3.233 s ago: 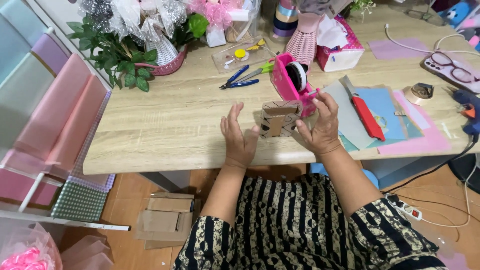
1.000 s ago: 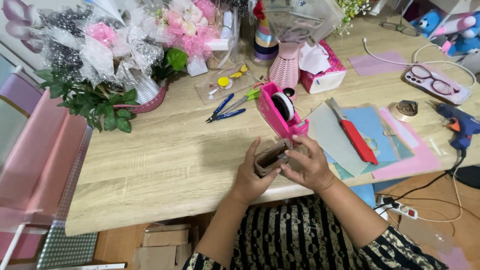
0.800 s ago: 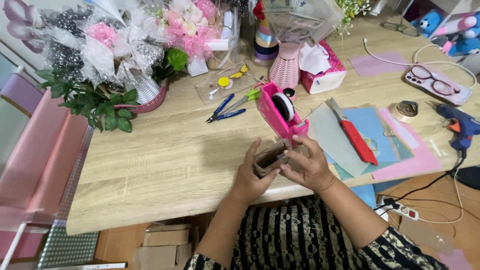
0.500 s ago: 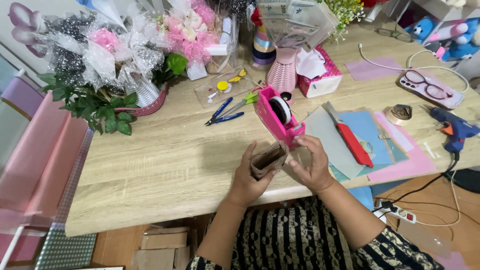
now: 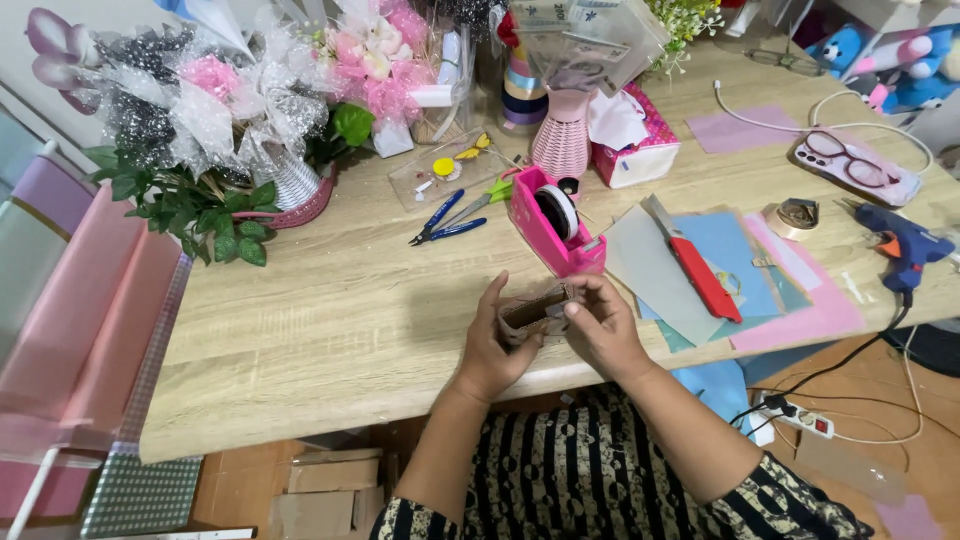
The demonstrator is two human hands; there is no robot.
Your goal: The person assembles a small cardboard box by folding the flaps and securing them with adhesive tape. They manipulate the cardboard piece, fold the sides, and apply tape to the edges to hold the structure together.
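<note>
Both hands pinch one small brown cardboard piece (image 5: 532, 310) above the table's near edge.

Left hand (image 5: 497, 345) palm inward, fingers curled under the piece; right hand (image 5: 605, 325) fingers pinched on its right end. One pink tape dispenser (image 5: 556, 222) just beyond, one red box cutter (image 5: 703, 277) to the right, one blue glue gun (image 5: 902, 243) well apart. Bare wooden table (image 5: 330, 330) lies open to the left.
</note>
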